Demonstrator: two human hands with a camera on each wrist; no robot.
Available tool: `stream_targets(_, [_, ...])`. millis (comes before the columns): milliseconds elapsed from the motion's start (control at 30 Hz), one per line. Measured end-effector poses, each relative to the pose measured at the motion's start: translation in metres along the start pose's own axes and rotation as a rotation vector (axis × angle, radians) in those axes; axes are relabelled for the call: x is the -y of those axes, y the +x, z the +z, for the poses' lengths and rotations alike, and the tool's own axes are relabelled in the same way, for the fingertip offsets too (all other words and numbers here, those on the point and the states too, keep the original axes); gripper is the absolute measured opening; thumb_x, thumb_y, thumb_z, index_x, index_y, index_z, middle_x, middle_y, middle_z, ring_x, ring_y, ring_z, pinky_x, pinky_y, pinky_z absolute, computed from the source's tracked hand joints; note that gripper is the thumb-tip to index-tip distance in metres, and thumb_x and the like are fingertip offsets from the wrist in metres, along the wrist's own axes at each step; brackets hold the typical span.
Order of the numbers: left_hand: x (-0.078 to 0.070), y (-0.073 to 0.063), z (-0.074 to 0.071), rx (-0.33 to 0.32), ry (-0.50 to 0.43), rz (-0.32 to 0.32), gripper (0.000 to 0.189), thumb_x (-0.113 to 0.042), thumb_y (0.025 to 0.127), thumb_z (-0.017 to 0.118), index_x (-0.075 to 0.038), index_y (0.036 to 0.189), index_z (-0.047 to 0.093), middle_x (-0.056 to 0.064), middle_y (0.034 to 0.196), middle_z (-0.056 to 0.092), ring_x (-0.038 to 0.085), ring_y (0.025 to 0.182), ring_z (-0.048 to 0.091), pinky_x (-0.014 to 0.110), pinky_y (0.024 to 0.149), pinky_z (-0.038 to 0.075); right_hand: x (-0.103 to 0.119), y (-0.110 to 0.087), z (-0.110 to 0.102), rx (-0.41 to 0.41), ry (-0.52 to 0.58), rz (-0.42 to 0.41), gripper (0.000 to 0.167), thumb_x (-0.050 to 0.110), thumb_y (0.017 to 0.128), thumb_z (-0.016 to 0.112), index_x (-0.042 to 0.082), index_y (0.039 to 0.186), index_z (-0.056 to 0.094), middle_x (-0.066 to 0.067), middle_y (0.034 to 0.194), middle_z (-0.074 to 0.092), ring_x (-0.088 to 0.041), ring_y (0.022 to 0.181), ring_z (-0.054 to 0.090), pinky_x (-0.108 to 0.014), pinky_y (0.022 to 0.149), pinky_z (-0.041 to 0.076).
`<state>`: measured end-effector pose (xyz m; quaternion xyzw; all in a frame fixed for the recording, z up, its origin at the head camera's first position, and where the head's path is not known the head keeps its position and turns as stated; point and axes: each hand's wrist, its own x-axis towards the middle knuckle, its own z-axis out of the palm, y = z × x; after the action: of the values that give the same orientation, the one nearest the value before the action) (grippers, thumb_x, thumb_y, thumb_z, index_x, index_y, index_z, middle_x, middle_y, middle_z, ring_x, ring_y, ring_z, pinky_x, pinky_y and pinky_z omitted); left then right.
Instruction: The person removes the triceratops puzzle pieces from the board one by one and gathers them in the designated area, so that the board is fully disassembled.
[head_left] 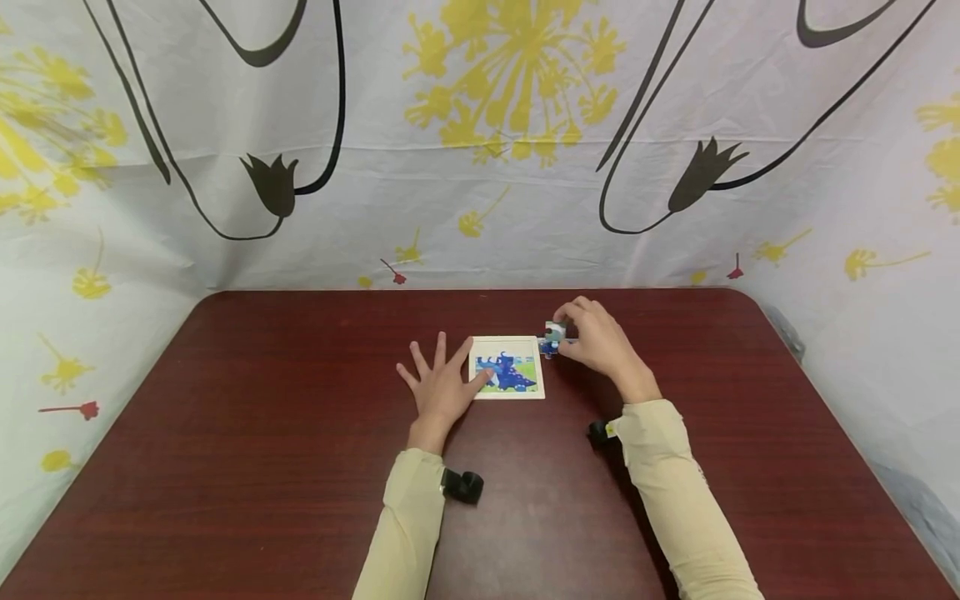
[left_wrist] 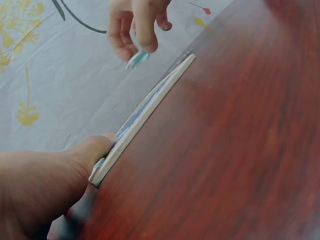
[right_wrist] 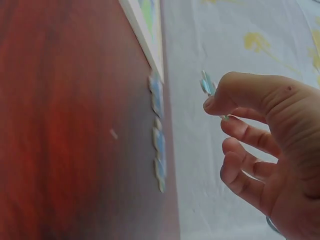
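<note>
A square picture puzzle in a pale wooden frame point(head_left: 510, 339) lies on the table, showing a blue dinosaur on green in its lower part. My left hand point(head_left: 441, 387) is at the frame's left side with fingers spread and the thumb laid over the picture; the left wrist view shows that thumb point(left_wrist: 97, 146) on the frame's edge. Just beyond the frame's right side, my right hand point(head_left: 597, 340) pinches a jigsaw piece point(right_wrist: 207, 84) between thumb and index finger, held above the table. Loose blue jigsaw pieces point(right_wrist: 159, 142) lie below it beside the frame, partly covered by the hand in the head view.
The dark red wooden table point(head_left: 262, 433) has its far edge a short way behind the puzzle. A white patterned cloth point(head_left: 420, 242) hangs behind and around it. Black straps with small devices point(head_left: 465, 487) sit on both wrists.
</note>
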<state>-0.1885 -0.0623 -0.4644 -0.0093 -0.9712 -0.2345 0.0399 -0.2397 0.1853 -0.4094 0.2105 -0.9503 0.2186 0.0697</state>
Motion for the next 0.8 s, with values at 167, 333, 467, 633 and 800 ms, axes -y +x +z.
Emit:
stream_targets(167, [0.000,-0.001,0.001,0.005,-0.003,0.000,0.072,-0.062,0.082,0.055,-0.031,0.144,0.037,0.010,0.153,0.017,0.047,0.136,-0.005,0.068,0.098,-0.008,-0.013,-0.007,-0.014,0.034,0.059,0.061,0.032,0.006,0.074,0.071,0.001,0.104,0.061,-0.012,0.099,0.054,-0.029,0.092,0.051,-0.044,0.078,0.044])
stream_targets(333, [0.001,-0.001,0.001,0.006,-0.006,-0.003,0.072,-0.062,0.082,0.055,-0.031,0.144,0.037,0.010,0.153,0.017,0.047,0.136,-0.005,0.068,0.098,-0.008,-0.029,-0.013,-0.024,0.049,0.111,0.127,0.032,0.003,0.072,0.071,-0.001,0.102,0.060,-0.015,0.097,0.054,-0.031,0.089,0.054,-0.045,0.078,0.044])
stream_targets(467, [0.001,-0.001,0.000,0.003,-0.004,-0.002,0.072,-0.062,0.082,0.055,-0.031,0.144,0.037,0.010,0.153,0.017,0.047,0.136,-0.005,0.068,0.098,-0.009,-0.038,-0.016,-0.028,0.067,0.121,0.164,0.030,0.000,0.072,0.070,-0.002,0.100,0.060,-0.016,0.097,0.054,-0.032,0.089,0.053,-0.045,0.078,0.043])
stream_targets(633, [0.001,-0.001,0.000,-0.006,-0.005,-0.001,0.072,-0.062,0.082,0.056,-0.031,0.144,0.037,0.010,0.153,0.017,0.047,0.136,-0.005,0.068,0.098,-0.008,-0.044,-0.019,-0.028,0.114,0.127,0.184,0.026,-0.001,0.074,0.070,-0.003,0.099,0.061,-0.018,0.095,0.053,-0.031,0.087,0.051,-0.045,0.078,0.043])
stream_targets(800, [0.001,0.000,0.001,0.005,-0.003,0.000,0.073,-0.064,0.082,0.054,-0.032,0.144,0.036,0.010,0.154,0.016,0.047,0.136,-0.006,0.068,0.098,-0.009,-0.048,-0.022,-0.029,0.130,0.121,0.195,0.026,0.000,0.075,0.070,-0.003,0.099,0.061,-0.018,0.096,0.055,-0.031,0.088,0.052,-0.046,0.079,0.043])
